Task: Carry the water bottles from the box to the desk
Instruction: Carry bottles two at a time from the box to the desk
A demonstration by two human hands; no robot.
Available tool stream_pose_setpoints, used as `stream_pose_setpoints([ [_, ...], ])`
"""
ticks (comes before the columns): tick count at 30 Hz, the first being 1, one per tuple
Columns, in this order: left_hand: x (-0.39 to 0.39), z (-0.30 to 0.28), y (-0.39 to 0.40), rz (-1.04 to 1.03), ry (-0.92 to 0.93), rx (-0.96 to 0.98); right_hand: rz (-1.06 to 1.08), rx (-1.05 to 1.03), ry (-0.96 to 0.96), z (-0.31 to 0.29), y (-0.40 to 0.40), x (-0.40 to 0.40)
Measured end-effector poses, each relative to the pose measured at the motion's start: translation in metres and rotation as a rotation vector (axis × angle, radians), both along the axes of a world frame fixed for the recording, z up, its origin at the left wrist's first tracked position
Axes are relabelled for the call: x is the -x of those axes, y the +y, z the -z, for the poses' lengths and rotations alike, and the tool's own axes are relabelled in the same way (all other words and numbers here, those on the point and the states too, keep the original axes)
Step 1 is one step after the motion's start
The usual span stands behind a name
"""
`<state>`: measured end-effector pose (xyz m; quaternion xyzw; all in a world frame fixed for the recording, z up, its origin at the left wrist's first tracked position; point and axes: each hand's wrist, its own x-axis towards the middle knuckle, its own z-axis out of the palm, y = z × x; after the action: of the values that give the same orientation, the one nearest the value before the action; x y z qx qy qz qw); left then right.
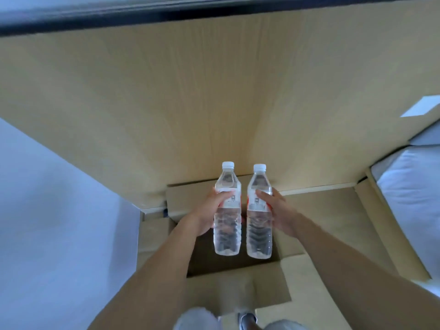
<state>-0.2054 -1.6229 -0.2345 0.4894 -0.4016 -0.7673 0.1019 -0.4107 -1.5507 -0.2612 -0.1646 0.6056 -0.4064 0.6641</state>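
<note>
down at the bottom edge, a shoe (247, 322) and pale trouser knees (197, 320) peek in, planted on a cardboard flap (240, 291) of the open box (316, 225). both bare forearms stretch forward over the box's dark opening. the left hand (209, 210) has its fingers curled round the label band of the left bottle (227, 210), thumb side wrapped across the front. the right hand (277, 210) is clamped the same way round the right bottle (259, 213), fingers (263, 197) laid over its red and white label. both bottles are upright, clear, full of water, white caps on top, held side by side, just apart, up in the air above the box. the box flaps are folded outward all around, one running right toward a pale cushion (414, 198). beyond the bottles rises a broad light wood panel (190, 91), a small white patch (421, 110) on it at the right. a white wall (47, 210) fills the left side. a dark edge (119, 13) runs along the very top, blurred.
</note>
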Motion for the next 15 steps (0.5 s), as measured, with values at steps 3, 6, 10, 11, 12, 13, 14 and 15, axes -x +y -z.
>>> stream_pose_setpoints([
  [3, 0.003, -0.021, 0.000, 0.075, -0.011, 0.010, 0.082, 0.031, 0.074, -0.025, 0.016, 0.007],
  [6, 0.014, -0.036, -0.001, 0.134, 0.010, 0.039, 0.180, 0.058, 0.136, -0.044, 0.036, 0.014],
  [10, 0.033, -0.053, 0.001, 0.142, 0.035, 0.166, 0.275, 0.104, 0.094, -0.067, 0.060, 0.019],
  [11, 0.039, -0.060, 0.002, 0.151, 0.023, 0.216, 0.298, 0.109, 0.098, -0.072, 0.066, 0.021],
  [12, 0.045, -0.066, 0.004, 0.166, 0.012, 0.265, 0.328, 0.108, 0.100, -0.078, 0.072, 0.022],
  [13, 0.051, -0.071, 0.005, 0.188, 0.008, 0.306, 0.351, 0.110, 0.096, -0.084, 0.079, 0.023],
  [14, 0.058, -0.076, 0.007, 0.221, 0.017, 0.331, 0.369, 0.120, 0.088, -0.090, 0.087, 0.025],
  [15, 0.064, -0.081, 0.010, 0.256, 0.034, 0.332, 0.385, 0.132, 0.078, -0.095, 0.095, 0.028],
])
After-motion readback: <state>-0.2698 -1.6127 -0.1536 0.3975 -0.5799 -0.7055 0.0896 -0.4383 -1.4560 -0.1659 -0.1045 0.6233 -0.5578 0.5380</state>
